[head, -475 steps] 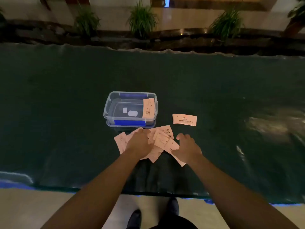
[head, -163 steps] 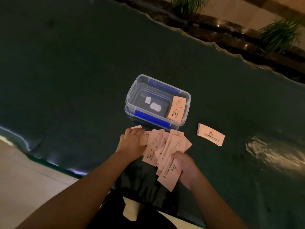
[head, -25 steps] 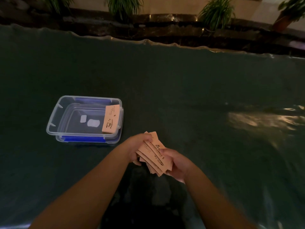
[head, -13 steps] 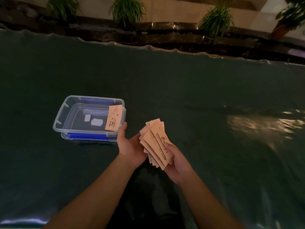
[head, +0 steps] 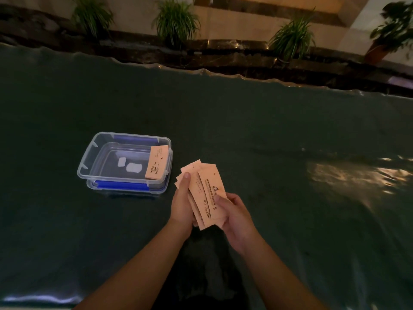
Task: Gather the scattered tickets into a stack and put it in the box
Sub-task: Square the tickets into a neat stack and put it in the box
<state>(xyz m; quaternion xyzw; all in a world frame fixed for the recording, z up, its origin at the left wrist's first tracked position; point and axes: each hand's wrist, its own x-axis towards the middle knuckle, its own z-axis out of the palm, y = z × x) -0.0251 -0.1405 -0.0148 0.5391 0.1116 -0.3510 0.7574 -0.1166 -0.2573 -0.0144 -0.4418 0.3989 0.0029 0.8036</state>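
A loose stack of pale orange tickets is held upright above the dark green table, slightly fanned at the top. My right hand grips its lower right edge, thumb across the front ticket. My left hand presses flat against the stack's left side, one finger reaching up near the top. The clear plastic box with blue clips stands to the left of my hands. One ticket leans inside against its right wall. Two small white patches show on the box floor.
The dark green cover spans the whole table, with a bright glare patch at the right. Potted plants line a dark ledge beyond the far edge. The near edge runs along the bottom left.
My left hand has closed back onto the left side of the stack, squaring the fanned tickets. The stack stands more upright than half a second ago. No tickets lie on the table any more.
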